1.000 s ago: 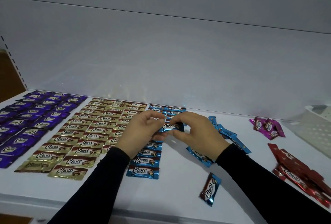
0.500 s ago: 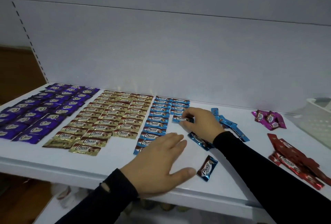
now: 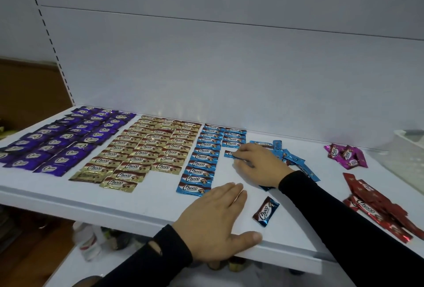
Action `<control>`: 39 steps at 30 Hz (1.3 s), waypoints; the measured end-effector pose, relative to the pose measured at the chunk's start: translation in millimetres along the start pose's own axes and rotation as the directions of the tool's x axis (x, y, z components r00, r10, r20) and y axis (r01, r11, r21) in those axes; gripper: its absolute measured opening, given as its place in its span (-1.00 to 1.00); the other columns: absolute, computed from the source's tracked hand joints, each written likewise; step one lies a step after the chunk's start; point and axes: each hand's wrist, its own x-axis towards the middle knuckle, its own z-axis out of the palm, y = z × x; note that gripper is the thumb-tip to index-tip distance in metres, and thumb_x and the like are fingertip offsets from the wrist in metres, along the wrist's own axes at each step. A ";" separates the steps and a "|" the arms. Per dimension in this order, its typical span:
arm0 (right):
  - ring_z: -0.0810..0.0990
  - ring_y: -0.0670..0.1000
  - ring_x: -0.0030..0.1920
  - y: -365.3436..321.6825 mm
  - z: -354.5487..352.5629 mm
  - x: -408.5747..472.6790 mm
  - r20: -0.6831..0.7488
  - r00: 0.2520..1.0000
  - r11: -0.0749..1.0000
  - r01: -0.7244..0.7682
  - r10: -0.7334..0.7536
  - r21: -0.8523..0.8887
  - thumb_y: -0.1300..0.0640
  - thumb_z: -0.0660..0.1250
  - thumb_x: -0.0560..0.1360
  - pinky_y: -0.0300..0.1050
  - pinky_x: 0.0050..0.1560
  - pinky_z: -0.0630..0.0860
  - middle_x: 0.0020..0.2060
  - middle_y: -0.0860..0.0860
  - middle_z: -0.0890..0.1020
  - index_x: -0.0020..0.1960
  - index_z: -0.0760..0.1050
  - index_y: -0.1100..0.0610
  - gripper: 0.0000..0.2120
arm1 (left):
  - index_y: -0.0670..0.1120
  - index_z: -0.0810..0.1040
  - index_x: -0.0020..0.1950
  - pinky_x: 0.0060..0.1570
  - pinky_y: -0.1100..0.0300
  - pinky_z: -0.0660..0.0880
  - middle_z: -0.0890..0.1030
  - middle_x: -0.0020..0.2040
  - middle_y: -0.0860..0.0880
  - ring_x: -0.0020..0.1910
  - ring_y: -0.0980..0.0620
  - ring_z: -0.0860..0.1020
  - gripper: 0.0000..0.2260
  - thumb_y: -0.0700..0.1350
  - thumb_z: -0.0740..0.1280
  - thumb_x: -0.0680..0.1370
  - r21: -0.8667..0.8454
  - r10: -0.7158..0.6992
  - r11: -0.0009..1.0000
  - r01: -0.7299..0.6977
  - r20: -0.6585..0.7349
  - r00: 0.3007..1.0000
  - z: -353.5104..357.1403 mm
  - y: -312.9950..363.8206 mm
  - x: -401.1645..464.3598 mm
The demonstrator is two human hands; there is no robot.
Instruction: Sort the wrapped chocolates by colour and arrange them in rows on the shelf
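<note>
We are at a white shelf (image 3: 146,197) with a pale back panel. Nearest us, our left hand (image 3: 213,220) lies flat by the front edge, fingers (image 3: 231,191) straight and holding nothing; a second ago it was up at the blue rows, sharing a wrapper with the other hand. Just right of its fingertips lies a stray dark chocolate (image 3: 265,211).

Beyond those fingers, our right hand (image 3: 259,165) has come down onto the shelf, its fingers (image 3: 241,157) curled over a blue chocolate (image 3: 230,154) and pressing it down at the near end of the short second blue column (image 3: 233,137). So the piece that was being straightened in the air is now being set in place, which we judge adds one to that column.

Left of these fingers stand the long blue column (image 3: 202,160), then the gold rows (image 3: 146,151), then the purple rows (image 3: 66,137). Right of them, a loose blue heap (image 3: 289,156) awaits sorting; farther right lie the pink pile (image 3: 346,156) and red pile (image 3: 378,204), with a white basket (image 3: 408,149) at the edge.
</note>
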 end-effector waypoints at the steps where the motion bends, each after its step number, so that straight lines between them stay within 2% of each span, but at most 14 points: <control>1: 0.42 0.04 0.28 1.0 0.3 0.7 0.021 1.000 1.000 0.003 -0.003 -0.022 0.02 0.12 0.66 -0.02 0.33 0.34 0.27 0.02 0.49 0.31 0.54 0.12 -0.65 | -0.05 -0.10 0.65 0.43 0.26 -0.27 -0.14 0.65 0.02 0.60 0.09 -0.17 -0.20 0.42 -0.03 0.57 0.002 -0.002 1.000 0.002 0.003 1.000 0.1 0.0 0.2; 5: 0.37 0.04 0.33 -0.3 0.3 3.1 0.071 0.997 0.998 -0.005 0.010 -0.064 -0.02 0.06 0.67 0.01 0.38 0.28 0.34 0.03 0.43 0.33 0.50 0.13 -0.61 | -0.04 -0.12 0.65 0.44 0.24 -0.27 -0.15 0.65 0.03 0.60 0.10 -0.18 -0.19 0.42 -0.04 0.57 -0.009 -0.003 1.000 0.003 0.017 1.000 0.1 -0.4 0.4; 11: 0.36 0.03 0.31 -2.2 2.5 9.9 0.081 0.996 0.997 -0.015 0.021 -0.077 -0.04 0.04 0.67 -0.06 0.34 0.28 0.32 0.02 0.41 0.30 0.49 0.13 -0.61 | -0.04 -0.11 0.65 0.44 0.25 -0.27 -0.15 0.65 0.03 0.60 0.10 -0.17 -0.19 0.43 -0.04 0.56 -0.004 0.001 1.000 -0.001 0.005 1.000 1.8 -2.4 1.6; 19: 0.37 0.01 0.29 -2.8 4.2 14.4 0.100 0.995 0.992 -0.016 0.028 -0.123 -0.11 0.01 0.66 -0.01 0.31 0.32 0.30 -0.01 0.40 0.30 0.46 0.07 -0.60 | -0.03 -0.10 0.65 0.44 0.23 -0.25 -0.14 0.65 0.03 0.60 0.09 -0.15 -0.19 0.44 -0.05 0.56 0.000 -0.001 1.000 0.001 0.005 1.000 1.5 -2.0 1.9; 25: 0.37 0.02 0.29 -4.7 3.8 15.1 0.098 0.995 0.992 -0.016 0.028 -0.124 -0.11 0.01 0.66 0.01 0.32 0.32 0.32 0.01 0.40 0.36 0.42 0.08 -0.58 | -0.03 -0.10 0.65 0.43 0.24 -0.25 -0.13 0.65 0.03 0.60 0.09 -0.15 -0.18 0.44 -0.05 0.55 0.003 -0.003 1.000 0.003 0.002 1.000 1.6 -1.8 2.0; 29: 0.32 0.03 0.37 -3.7 3.8 14.5 0.088 0.996 0.993 -0.019 0.029 -0.115 -0.12 0.01 0.66 0.06 0.39 0.26 0.38 0.00 0.36 0.45 0.35 0.07 -0.54 | -0.03 -0.09 0.65 0.43 0.24 -0.25 -0.12 0.65 0.03 0.60 0.09 -0.14 -0.18 0.44 -0.04 0.56 0.001 0.000 1.000 0.000 -0.004 1.000 1.9 -1.9 1.9; 39: 0.38 0.04 0.29 -3.9 7.0 15.9 0.074 0.997 0.992 -0.017 0.027 -0.126 -0.13 0.02 0.65 0.03 0.32 0.34 0.32 0.01 0.42 0.35 0.44 0.09 -0.56 | -0.04 -0.09 0.65 0.43 0.24 -0.25 -0.12 0.65 0.03 0.60 0.10 -0.14 -0.19 0.43 -0.03 0.56 -0.007 -0.003 1.000 0.003 -0.002 1.000 0.5 -1.1 1.1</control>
